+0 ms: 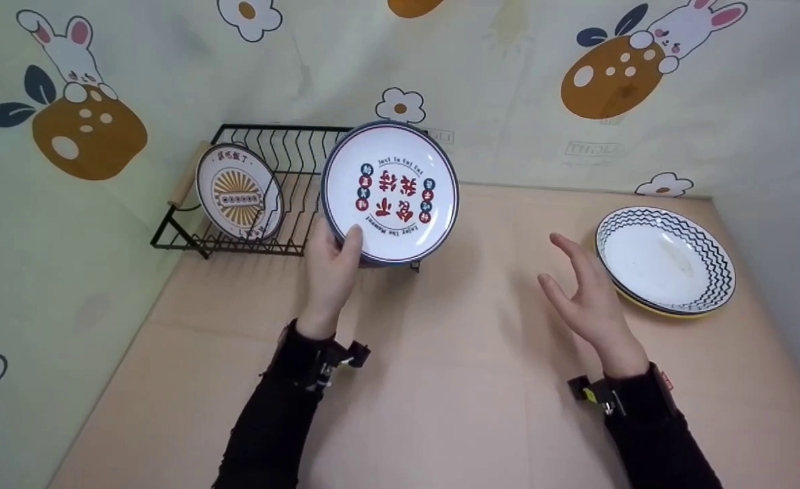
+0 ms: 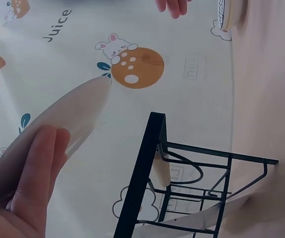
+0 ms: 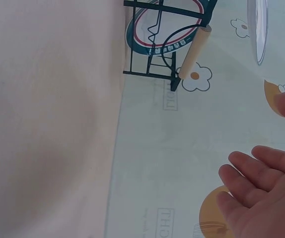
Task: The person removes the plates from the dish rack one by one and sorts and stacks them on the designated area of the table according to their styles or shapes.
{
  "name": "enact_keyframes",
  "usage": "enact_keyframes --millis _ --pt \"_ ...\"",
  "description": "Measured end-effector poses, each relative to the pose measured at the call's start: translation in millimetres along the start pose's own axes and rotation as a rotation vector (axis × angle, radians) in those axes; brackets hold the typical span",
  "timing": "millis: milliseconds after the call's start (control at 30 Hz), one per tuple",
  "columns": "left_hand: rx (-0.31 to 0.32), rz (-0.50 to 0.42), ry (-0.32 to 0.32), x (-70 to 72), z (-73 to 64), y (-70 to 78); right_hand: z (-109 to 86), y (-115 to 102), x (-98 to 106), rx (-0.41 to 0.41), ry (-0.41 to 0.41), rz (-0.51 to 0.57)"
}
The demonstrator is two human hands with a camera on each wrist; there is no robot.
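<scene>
My left hand (image 1: 332, 268) grips a round white plate (image 1: 400, 197) by its lower left edge, thumb on the face and fingers behind. The plate has a dark blue rim and red lettering, and overlaps the right part of the black wire dish rack (image 1: 291, 187) in the head view. From the left wrist it shows nearly edge-on, raised above the rack. My right hand (image 1: 593, 305) is held with fingers spread and nothing in it, left of a stack of bowl-like plates (image 1: 665, 261) whose top one has black zigzag lines.
A plate with a yellow sunburst (image 1: 237, 193) leans in the rack's left end. Another plate with a dark teal rim (image 3: 135, 39) stands in the rack in the right wrist view. Wooden handles (image 3: 194, 52) are on the rack's ends. A patterned sheet (image 1: 508, 88) hangs behind the table.
</scene>
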State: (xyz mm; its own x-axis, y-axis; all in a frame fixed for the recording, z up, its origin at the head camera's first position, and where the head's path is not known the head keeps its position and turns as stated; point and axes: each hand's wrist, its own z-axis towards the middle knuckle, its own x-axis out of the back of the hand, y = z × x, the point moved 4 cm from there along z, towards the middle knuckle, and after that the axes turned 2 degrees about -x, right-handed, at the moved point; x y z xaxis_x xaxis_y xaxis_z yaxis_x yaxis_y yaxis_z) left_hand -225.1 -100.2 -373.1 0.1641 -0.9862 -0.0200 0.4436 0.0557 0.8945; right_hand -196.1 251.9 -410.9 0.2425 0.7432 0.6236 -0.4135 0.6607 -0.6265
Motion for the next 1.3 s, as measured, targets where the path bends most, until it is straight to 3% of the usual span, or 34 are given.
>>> enact_keyframes --millis 233,767,933,1300 --pt "-0.008 -0.003 -0.049 -11.4 -6.7 -0.1 -1.5 -1.1 -1.4 0.008 0.007 0.006" --pt "0.093 -0.068 -0.187 -31.4 -18.1 -9.6 -4.1 -11.0 -5.1 0.069 0.022 0.042" --pt "0.088 -0.087 -0.254 -38.8 -22.1 -11.2 -4.9 -13.4 -7.5 0.073 0.008 0.044" --pt "0.118 -0.067 -0.358 -52.9 -32.5 -15.6 -4.3 -16.0 -13.7 0.063 -0.041 0.149"
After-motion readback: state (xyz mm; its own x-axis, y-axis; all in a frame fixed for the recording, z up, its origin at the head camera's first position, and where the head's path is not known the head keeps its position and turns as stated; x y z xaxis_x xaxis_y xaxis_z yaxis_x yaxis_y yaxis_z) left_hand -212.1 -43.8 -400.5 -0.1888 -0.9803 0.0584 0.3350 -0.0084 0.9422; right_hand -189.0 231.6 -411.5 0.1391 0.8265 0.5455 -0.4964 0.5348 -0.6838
